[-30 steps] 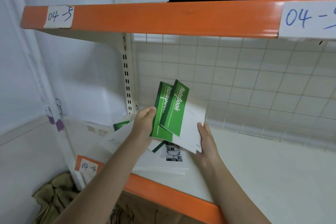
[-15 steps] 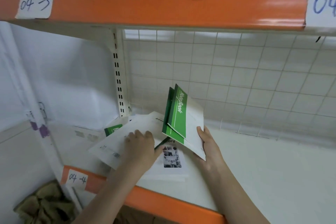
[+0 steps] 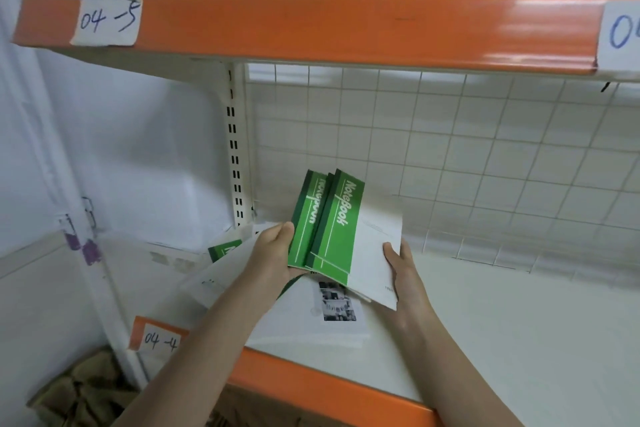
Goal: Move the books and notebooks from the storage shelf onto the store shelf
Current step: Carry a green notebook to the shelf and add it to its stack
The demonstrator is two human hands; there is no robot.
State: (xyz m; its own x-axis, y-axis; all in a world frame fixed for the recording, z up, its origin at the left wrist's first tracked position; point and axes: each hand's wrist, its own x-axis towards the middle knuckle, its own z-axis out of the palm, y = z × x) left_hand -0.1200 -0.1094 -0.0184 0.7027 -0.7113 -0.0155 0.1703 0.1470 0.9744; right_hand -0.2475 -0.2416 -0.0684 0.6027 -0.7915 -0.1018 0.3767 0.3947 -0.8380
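Both hands grip a fanned bunch of green notebooks (image 3: 332,229) upright above the shelf (image 3: 519,340): left hand (image 3: 273,253) on its left edge, right hand (image 3: 403,270) on its right, fingers hidden behind. Under them lies a white book (image 3: 311,319), cover print unreadable. Just beyond the left hand, another green notebook (image 3: 225,248), mostly covered.
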